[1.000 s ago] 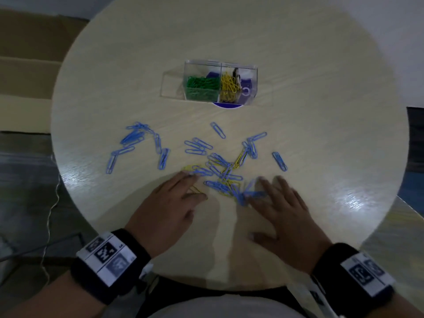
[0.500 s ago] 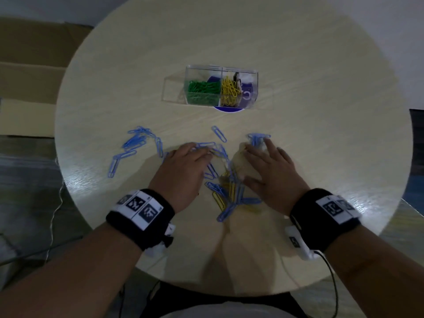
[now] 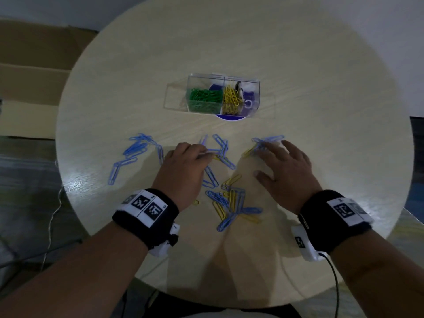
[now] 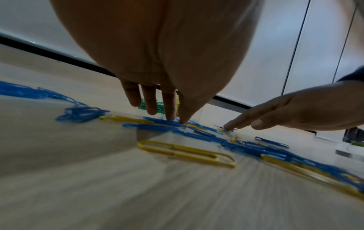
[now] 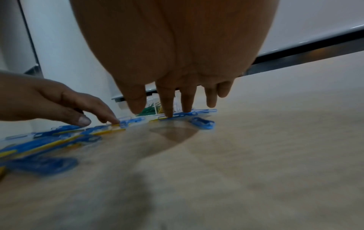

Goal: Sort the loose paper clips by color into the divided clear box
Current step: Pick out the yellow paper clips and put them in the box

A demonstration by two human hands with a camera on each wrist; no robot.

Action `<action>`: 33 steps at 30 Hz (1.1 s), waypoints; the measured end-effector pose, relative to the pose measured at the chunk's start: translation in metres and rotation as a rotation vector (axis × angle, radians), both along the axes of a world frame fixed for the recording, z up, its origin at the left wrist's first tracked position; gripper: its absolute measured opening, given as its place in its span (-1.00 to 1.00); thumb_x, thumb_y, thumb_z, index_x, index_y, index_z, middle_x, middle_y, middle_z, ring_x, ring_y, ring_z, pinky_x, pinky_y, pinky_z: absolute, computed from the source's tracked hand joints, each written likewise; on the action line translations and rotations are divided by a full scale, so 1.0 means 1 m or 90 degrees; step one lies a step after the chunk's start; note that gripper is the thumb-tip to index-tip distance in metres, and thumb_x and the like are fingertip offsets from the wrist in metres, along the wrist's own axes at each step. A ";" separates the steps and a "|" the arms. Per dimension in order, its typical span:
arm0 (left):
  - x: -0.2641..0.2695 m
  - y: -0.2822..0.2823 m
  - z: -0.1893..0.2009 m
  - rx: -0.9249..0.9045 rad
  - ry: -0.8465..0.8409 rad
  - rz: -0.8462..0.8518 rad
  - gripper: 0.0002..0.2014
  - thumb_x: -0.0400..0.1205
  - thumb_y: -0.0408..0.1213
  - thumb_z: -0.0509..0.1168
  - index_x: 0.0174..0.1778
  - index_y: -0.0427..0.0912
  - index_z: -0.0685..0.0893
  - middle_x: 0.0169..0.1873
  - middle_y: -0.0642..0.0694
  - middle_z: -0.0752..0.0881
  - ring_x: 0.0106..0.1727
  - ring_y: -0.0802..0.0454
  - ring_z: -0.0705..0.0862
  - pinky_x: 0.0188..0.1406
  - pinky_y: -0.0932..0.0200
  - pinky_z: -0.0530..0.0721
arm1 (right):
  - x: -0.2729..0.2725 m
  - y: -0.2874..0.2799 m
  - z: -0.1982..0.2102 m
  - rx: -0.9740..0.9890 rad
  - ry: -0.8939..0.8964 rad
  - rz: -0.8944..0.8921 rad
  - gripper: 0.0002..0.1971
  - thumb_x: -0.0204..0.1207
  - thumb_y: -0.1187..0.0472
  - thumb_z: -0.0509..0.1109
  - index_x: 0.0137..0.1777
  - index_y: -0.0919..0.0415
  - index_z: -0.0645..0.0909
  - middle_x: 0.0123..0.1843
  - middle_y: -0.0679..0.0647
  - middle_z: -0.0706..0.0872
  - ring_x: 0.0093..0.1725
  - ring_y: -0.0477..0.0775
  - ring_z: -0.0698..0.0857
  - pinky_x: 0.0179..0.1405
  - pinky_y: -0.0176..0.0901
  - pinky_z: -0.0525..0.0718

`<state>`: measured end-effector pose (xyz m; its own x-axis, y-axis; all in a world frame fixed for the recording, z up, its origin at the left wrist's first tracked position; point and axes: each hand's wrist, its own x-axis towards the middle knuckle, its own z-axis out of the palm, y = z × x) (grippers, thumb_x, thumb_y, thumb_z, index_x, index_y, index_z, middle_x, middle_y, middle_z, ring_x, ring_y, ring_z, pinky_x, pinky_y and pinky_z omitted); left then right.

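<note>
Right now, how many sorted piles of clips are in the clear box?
2: the green pile on the left, the yellow pile just right of it. The rightmost section may hide more.

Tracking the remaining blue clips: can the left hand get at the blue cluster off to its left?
Probably yes: the left hand lies just right of that blue cluster, with only bare table between them.

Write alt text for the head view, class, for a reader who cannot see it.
Two hands, the left hand and right hand, press straight fingers onto loose blue and yellow paper clips scattered on a round table. Behind them stands a divided clear box holding green clips and yellow clips in separate compartments.
</note>
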<state>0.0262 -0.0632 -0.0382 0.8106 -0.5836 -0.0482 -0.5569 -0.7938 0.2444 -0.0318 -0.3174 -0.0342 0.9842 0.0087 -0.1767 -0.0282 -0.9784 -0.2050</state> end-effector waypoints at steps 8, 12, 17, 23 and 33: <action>-0.012 0.007 0.003 -0.038 0.054 0.018 -0.55 0.53 -0.28 0.21 0.31 0.20 0.65 0.54 -0.15 0.44 0.52 -0.27 0.37 0.37 -0.20 0.43 | -0.034 -0.016 0.003 0.070 0.034 -0.035 -0.43 0.32 -0.46 0.17 0.34 -0.38 0.50 0.70 0.03 0.15 0.65 0.33 0.09 0.55 0.29 0.16; -0.014 0.003 0.005 -0.074 0.019 0.016 -0.64 0.53 -0.24 0.22 0.20 0.10 0.72 0.26 0.06 0.67 0.27 -0.12 0.52 0.13 -0.13 0.56 | -0.014 -0.020 0.008 0.085 -0.099 -0.017 -0.61 0.43 -0.16 0.31 0.26 -0.21 0.62 0.45 -0.08 0.57 0.48 0.27 0.42 0.37 0.23 0.42; -0.014 0.001 0.000 -0.032 -0.003 -0.031 -0.66 0.55 -0.18 0.21 0.19 0.04 0.73 0.19 0.13 0.70 0.21 -0.09 0.54 0.05 -0.04 0.50 | 0.013 -0.018 0.006 -0.014 -0.052 0.065 -0.51 0.44 -0.14 0.22 0.35 -0.02 0.58 0.40 -0.11 0.62 0.49 0.29 0.42 0.35 0.20 0.43; -0.012 0.044 0.011 -0.116 -0.007 0.095 -0.71 0.58 -0.27 0.25 0.17 0.04 0.74 0.06 0.07 0.72 0.08 -0.08 0.58 0.15 -0.02 0.51 | 0.014 -0.035 0.002 -0.067 -0.032 -0.028 -0.50 0.41 -0.14 0.23 0.31 0.01 0.61 0.45 -0.02 0.58 0.49 0.33 0.41 0.37 0.19 0.40; -0.058 0.067 0.004 -0.049 0.030 0.003 -0.81 0.61 -0.10 0.34 0.11 0.04 0.75 -0.04 0.09 0.71 -0.04 -0.08 0.61 -0.03 -0.04 0.61 | 0.039 0.002 -0.008 0.087 -0.137 0.149 -0.70 0.38 0.40 0.46 0.11 0.20 0.76 0.12 0.14 0.80 0.04 0.28 0.71 0.16 0.00 0.56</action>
<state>-0.0318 0.0041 -0.0346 0.8110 -0.5836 -0.0416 -0.5399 -0.7739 0.3311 0.0069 -0.3155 -0.0425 0.9675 0.2474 0.0525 0.2513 -0.9165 -0.3112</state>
